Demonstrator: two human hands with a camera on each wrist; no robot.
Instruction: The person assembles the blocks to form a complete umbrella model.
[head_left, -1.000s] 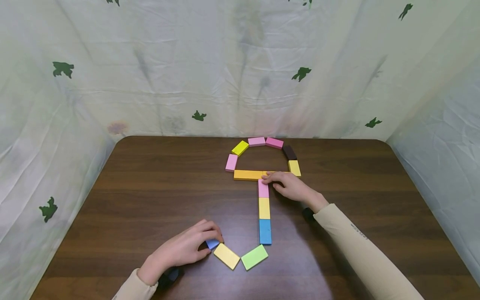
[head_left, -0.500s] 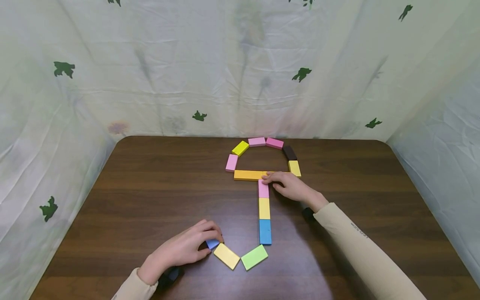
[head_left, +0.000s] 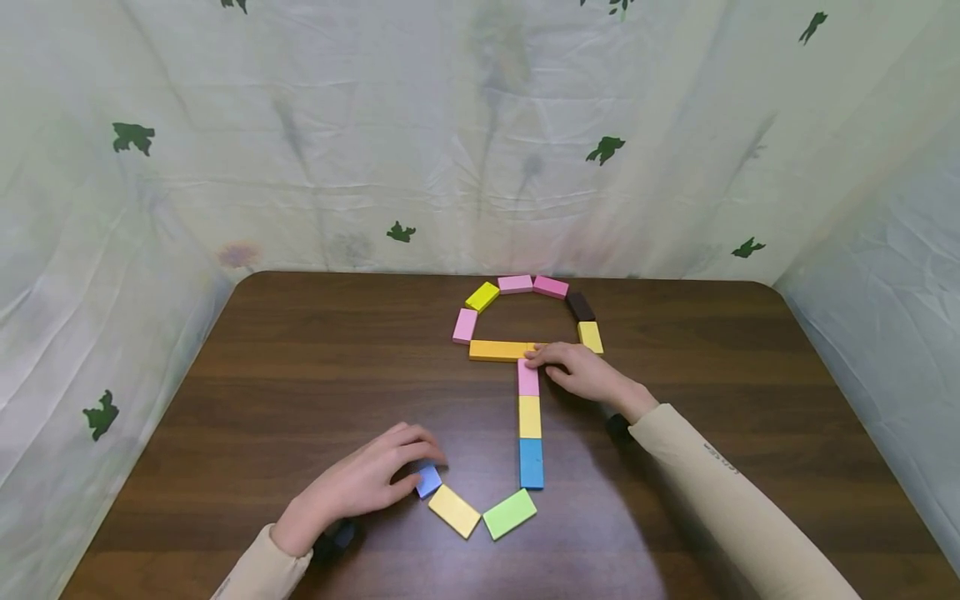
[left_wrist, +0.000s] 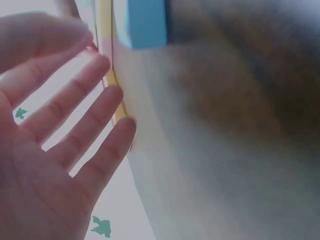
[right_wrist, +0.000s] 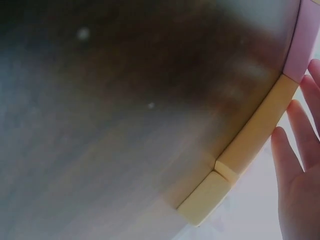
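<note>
My left hand point(head_left: 367, 479) is beside a small blue block point(head_left: 428, 481) at the lower left end of a row of coloured blocks. Its fingers are spread and loosely bent, the thumb tip right at that block's edge; the left wrist view shows the fingers point(left_wrist: 90, 120) apart with nothing between them. My right hand point(head_left: 581, 371) rests with relaxed fingertips where an orange block point(head_left: 497, 351) bar meets the pink block point(head_left: 528, 377) below it. In the right wrist view, its fingers point(right_wrist: 300, 120) lie along the far side of the orange bar. Part of that bar is hidden under the hand.
Below the pink block run a yellow block point(head_left: 529, 417), a blue block point(head_left: 531, 463), a light green block point(head_left: 510, 514) and a cream block point(head_left: 454, 511), curving left. Above the bar, several blocks arch, including a dark brown block point(head_left: 581, 306). All lie flat on the wooden table point(head_left: 300, 375).
My left hand has loosened from the small blue block and shifted slightly up and back, leaving more of it showing. The right hand keeps its place.
</note>
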